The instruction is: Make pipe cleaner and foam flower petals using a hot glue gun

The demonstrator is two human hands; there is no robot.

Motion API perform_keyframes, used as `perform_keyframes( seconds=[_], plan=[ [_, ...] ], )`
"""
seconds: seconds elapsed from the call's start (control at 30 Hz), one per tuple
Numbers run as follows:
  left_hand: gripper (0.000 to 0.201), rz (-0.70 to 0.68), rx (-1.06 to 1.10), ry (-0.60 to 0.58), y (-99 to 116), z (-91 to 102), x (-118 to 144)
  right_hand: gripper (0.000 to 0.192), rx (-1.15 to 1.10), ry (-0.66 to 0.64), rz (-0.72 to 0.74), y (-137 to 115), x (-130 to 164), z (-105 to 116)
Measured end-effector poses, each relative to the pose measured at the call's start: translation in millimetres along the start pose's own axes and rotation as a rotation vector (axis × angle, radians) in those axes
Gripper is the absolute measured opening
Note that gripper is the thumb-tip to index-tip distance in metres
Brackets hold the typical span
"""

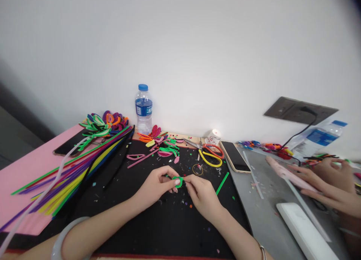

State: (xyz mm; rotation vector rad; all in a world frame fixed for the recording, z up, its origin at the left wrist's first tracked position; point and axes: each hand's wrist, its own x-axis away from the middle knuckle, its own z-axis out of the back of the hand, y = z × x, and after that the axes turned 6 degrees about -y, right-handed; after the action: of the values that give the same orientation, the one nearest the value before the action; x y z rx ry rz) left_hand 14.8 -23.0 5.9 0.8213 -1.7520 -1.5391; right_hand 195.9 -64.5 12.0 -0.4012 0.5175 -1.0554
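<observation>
1. We pinched a green loop (pixel 178 181) between both hands' fingers, left hand (pixel 156 184) and right hand (pixel 201 194) closed on it.
2. A green stick (pixel 222 183) lay just right of our fingers; scissors (pixel 210 154) beyond them on the black surface (pixel 158 226).

Craft workspace: pipe cleaners (pixel 70 169), scissors (pixel 207 152), black mat (pixel 158 222), scraps everywhere.

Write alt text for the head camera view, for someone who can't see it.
Two hands, left hand and right hand, pinch a small green pipe-cleaner loop together above a black mat. Long coloured pipe cleaners fan out at left; scissors, a phone and a water bottle lie beyond.
</observation>
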Motion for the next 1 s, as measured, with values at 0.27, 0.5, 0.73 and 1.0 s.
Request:
perform_keyframes(
  seconds=[0.27, 0.5, 0.73, 1.0],
  plan=[
    [0.013, -0.025, -0.068, 0.027, 2.9, -1.9, 0.3, 0.015, -0.021, -0.002, -0.088, -4.7, 1.5, -1.3],
    [0.009, -0.115, -0.224, 0.056, 3.2, -4.8, 3.4, 0.014, -0.05, 0.035, -0.166, -10.0, 2.6, -7.7],
    [0.013, -0.063, -0.087, 0.075, 4.6, 0.2, 0.3, 0.013, -0.115, 0.041, -0.122, -2.4, 1.2, -8.5],
    [0.016, -0.009, -0.041, 0.023, 2.7, -0.5, -1.2, 0.015, -0.064, 0.059, -0.067, -4.2, 0.1, -6.1]
  ],
)
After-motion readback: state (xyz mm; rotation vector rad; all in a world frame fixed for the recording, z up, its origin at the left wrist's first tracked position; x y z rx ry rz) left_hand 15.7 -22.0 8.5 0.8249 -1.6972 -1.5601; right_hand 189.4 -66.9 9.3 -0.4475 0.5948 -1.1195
